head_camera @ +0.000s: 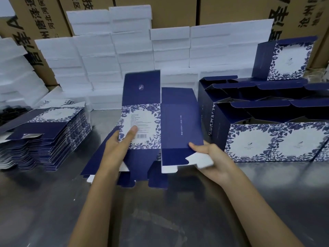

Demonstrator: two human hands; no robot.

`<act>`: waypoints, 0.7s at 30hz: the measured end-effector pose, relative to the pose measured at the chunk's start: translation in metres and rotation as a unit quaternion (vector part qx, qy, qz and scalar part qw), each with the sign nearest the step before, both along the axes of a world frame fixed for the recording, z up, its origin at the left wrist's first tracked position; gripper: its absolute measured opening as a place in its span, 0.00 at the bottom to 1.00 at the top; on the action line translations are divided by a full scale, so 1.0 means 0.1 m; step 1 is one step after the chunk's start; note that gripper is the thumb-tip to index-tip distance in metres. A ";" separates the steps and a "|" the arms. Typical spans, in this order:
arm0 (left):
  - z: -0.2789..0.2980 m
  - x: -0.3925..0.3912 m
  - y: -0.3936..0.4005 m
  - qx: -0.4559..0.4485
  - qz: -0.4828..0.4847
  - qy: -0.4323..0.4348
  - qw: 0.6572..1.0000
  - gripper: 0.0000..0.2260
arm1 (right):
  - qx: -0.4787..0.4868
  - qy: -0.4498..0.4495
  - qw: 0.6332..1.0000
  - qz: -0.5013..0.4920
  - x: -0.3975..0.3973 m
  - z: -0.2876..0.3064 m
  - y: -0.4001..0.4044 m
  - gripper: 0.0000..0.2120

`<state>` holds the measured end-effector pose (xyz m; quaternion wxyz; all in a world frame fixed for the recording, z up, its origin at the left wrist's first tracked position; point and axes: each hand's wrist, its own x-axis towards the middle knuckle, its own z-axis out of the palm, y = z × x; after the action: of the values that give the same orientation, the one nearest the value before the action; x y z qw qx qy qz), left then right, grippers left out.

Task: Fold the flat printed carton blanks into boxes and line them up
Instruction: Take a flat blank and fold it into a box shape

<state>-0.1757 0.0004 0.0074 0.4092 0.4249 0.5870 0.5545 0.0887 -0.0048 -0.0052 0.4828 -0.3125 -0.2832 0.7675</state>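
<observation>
A flat navy carton blank [142, 122] with a white floral panel is held upright over the grey table, its flaps spread open. My left hand [118, 145] grips its left edge, thumb lying on the white printed panel. My right hand [211, 157] pinches the lower right corner of the plain navy panel, thumb on the front. A tall stack of flat blanks [44, 132] lies at the left. Several folded boxes [267, 122] stand in rows at the right, tops open, and one more folded box [284, 59] sits on top of them.
White foam boxes [135, 56] are piled in a wall behind the work area, with brown shipping cartons [42, 20] behind those. The grey table [160, 211] stretches toward me under my forearms.
</observation>
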 end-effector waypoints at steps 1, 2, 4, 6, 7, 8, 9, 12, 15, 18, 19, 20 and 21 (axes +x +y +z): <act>-0.01 -0.02 0.01 0.012 0.000 0.018 1.000 0.26 | 0.015 -0.032 0.999 0.018 0.00 0.01 -0.02 0.18; -0.02 -0.04 0.02 0.028 -0.005 0.034 0.999 0.21 | 0.024 -0.056 0.998 0.028 0.01 0.02 -0.03 0.17; -0.02 -0.06 0.03 0.056 -0.009 0.037 0.998 0.14 | 0.026 -0.074 0.996 0.030 0.01 0.03 -0.04 0.15; -0.01 -0.07 0.03 0.065 -0.002 0.039 0.997 0.10 | 0.036 -0.092 0.995 0.013 -0.02 0.04 -0.03 0.13; -0.01 -0.06 0.02 0.062 -0.003 0.040 0.997 0.10 | 0.044 -0.112 0.993 -0.003 -0.04 0.04 -0.02 0.13; 0.01 -0.06 0.02 0.057 -0.006 0.037 0.998 0.09 | 0.051 -0.134 0.989 -0.019 -0.06 0.02 -0.01 0.12; 0.02 -0.06 0.01 0.049 -0.007 0.034 0.998 0.08 | 0.057 -0.156 0.986 -0.030 -0.07 0.01 0.00 0.12; 0.09 -0.07 -0.04 0.034 0.011 0.044 0.998 0.13 | 0.067 -0.185 0.980 -0.016 -0.03 0.00 0.01 0.13; 0.15 -0.06 -0.08 0.068 0.014 0.064 0.996 0.15 | 0.068 -0.101 0.991 0.052 0.03 0.02 -0.03 0.15; 0.19 -0.04 -0.11 0.106 0.000 0.056 0.993 0.12 | 0.049 -0.066 0.994 0.066 0.01 0.02 -0.04 0.16; 0.21 -0.03 -0.12 0.108 -0.007 0.047 0.993 0.11 | 0.045 -0.064 0.996 0.053 -0.01 0.02 -0.04 0.17; 0.23 -0.03 -0.12 0.106 -0.017 0.035 0.994 0.11 | 0.042 -0.068 0.996 0.038 -0.02 0.02 -0.03 0.18; 0.25 -0.05 -0.12 0.100 -0.032 0.025 0.994 0.10 | 0.041 -0.077 0.996 0.020 -0.03 0.03 -0.01 0.18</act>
<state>-0.1802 -0.0114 0.0320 0.3669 0.4962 0.5249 0.5863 0.0855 -0.0062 -0.0022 0.4568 -0.3446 -0.3566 0.7385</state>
